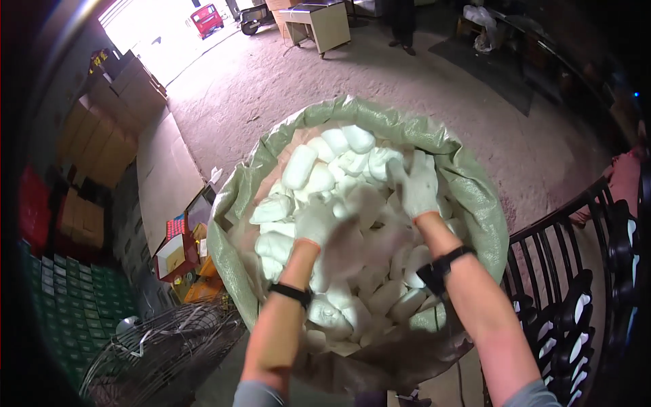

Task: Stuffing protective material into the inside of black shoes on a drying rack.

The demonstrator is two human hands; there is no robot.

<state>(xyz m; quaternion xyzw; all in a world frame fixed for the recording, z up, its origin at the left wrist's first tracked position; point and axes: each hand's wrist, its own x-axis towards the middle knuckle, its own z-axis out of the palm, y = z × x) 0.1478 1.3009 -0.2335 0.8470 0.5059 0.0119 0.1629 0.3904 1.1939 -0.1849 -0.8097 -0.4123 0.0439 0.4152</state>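
Both hands reach into a large round sack (pixel 485 197) of pale green woven plastic with its rim rolled outward. Rounded, soft-looking white bundles (pixel 299 167) fill it; their exact kind does not show. My left hand (pixel 316 221), in a white glove with an orange cuff, is over the bundles at the left of the middle. Motion smears its fingers. Toward the right rim, my right hand (pixel 419 184) wears the same sort of glove, thumb apart from the stretched fingers, touching or just above the bundles. Each wrist bears a black strap.
At the right stands a black rack (pixel 549 251) with black and white pieces. A wire fan guard (pixel 156 346) and a red-edged open box (pixel 175 258) are at the left. Cartons (pixel 102 142) line the left wall. A wheeled desk (pixel 317 27) and a standing person (pixel 401 24) are farther off.
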